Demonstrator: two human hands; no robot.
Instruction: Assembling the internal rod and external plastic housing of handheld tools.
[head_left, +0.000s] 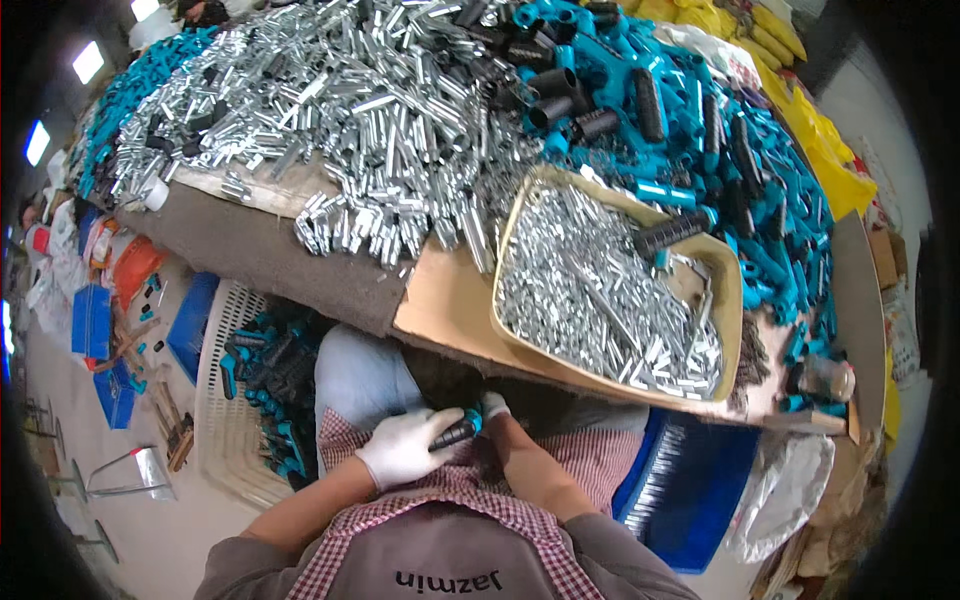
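In my lap, my left hand [402,450], in a white glove, is wrapped round a black ribbed handle with a teal end [458,432]. Just right of that end is my right hand [494,404], also gloved; its fingers are mostly hidden in the shadow by the table edge, and I cannot tell what they hold. Ahead on the table, a cream tub [735,330] is filled with small silvery metal pins and tubes. One black ribbed handle [672,232] lies across its contents.
Heaped metal tubes [390,130] cover the table's middle and left. Teal plastic parts [620,110] pile up at the right. A white slotted basket [222,420] with teal-black handles stands left of my legs; a blue crate [690,490] is at my right. Cardboard [450,300] lines the table edge.
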